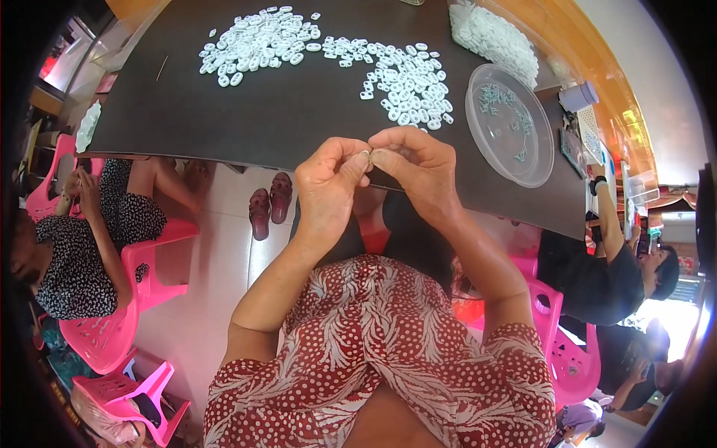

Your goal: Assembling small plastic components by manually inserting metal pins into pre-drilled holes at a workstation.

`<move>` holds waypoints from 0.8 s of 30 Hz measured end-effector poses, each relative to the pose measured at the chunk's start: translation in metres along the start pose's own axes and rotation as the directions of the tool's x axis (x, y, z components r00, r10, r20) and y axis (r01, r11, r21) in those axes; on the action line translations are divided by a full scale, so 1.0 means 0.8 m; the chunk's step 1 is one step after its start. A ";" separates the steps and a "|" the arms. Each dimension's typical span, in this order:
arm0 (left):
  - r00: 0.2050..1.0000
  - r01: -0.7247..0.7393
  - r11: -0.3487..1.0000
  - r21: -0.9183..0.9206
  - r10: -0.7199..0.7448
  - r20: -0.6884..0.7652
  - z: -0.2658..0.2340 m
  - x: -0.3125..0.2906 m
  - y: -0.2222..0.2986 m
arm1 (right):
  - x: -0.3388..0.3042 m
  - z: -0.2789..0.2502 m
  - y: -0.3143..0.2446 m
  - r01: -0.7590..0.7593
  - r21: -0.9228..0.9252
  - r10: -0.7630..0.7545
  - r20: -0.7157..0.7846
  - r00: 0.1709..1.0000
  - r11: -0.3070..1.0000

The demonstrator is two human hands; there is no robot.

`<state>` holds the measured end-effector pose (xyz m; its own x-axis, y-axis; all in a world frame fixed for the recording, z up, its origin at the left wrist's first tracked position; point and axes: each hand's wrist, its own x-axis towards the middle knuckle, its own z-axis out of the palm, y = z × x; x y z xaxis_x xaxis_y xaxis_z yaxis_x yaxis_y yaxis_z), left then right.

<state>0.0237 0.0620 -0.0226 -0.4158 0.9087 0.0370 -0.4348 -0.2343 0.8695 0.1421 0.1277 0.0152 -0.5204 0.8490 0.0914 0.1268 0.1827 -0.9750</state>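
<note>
My left hand (328, 183) and my right hand (420, 168) meet over the near edge of the dark table (314, 112). Thumb and fingers of each are pinched together, tip against tip. What they pinch is too small and too covered by the fingertips to name. Just beyond my hands lies a spread of small white oval pieces with two holes (409, 86). Farther left is a second heap of similar white pieces (258, 37). Right of my right hand sits a shallow clear plastic tub (478, 134) with small greenish-grey bits (497, 97) in it.
A clear bag of white pieces (493, 37) lies at the far right of the table. A phone (573, 151) and a white cup (579, 97) are near the right edge. People sit on both sides, with a pink chair (112, 328) at left. Dark red clogs (259, 213) stand on the floor.
</note>
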 end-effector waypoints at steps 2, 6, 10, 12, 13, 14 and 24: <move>0.999 0.039 0.997 -0.065 -0.040 -0.006 -0.002 0.005 0.005 | 0.006 -0.004 -0.004 0.024 -0.067 -0.023 0.014 1.000 0.997; 0.994 0.093 0.987 -0.130 -0.100 -0.044 -0.014 0.013 0.010 | 0.035 -0.027 -0.012 0.215 -0.476 -0.283 -0.077 0.956 0.853; 0.996 0.082 0.987 -0.141 -0.088 -0.035 -0.018 0.014 0.011 | 0.058 -0.053 0.005 0.392 -0.751 -0.511 0.085 0.855 0.531; 0.996 0.084 0.985 -0.150 -0.088 -0.022 -0.018 0.013 0.009 | 0.058 -0.055 0.017 0.435 -0.822 -0.551 0.186 0.814 0.366; 0.996 0.086 0.984 -0.157 -0.088 -0.011 -0.018 0.013 0.008 | 0.058 -0.052 0.023 0.430 -0.860 -0.538 0.232 0.810 0.276; 0.996 0.086 0.984 -0.158 -0.089 -0.011 -0.017 0.013 0.007 | 0.058 -0.050 0.026 0.423 -0.888 -0.520 0.277 0.808 0.183; 0.996 0.083 0.986 -0.145 -0.086 -0.014 -0.019 0.012 0.008 | 0.061 -0.046 0.017 0.407 -0.867 -0.539 0.205 0.817 0.288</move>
<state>0.0047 0.0643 -0.0245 -0.3885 0.9204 -0.0447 -0.5787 -0.2059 0.7891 0.1499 0.1899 0.0139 -0.6662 0.4935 0.5592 0.5567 0.8280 -0.0675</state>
